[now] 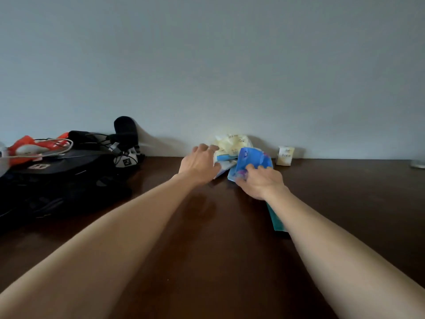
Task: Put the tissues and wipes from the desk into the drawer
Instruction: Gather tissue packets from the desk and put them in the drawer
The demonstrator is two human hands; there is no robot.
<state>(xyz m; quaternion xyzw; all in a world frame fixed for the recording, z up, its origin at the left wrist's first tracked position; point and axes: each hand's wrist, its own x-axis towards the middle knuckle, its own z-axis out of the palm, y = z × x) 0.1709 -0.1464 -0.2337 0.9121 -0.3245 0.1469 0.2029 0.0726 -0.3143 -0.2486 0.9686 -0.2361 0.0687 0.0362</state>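
Right hand [261, 181] pinches the near edge of the blue pack [249, 161], fingers curled onto it. Left hand [199, 165], just beside it, lies with fingers spread against the yellow pack [232, 143], which leans at the wall beyond both hands. Small pack [285, 155] stands beyond the right hand, apart. Desk [207, 249] carries all three.

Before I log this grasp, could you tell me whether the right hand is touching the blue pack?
Touching. The head view shows the right hand with its fingers curled over the blue pack's near edge, no gap between them.
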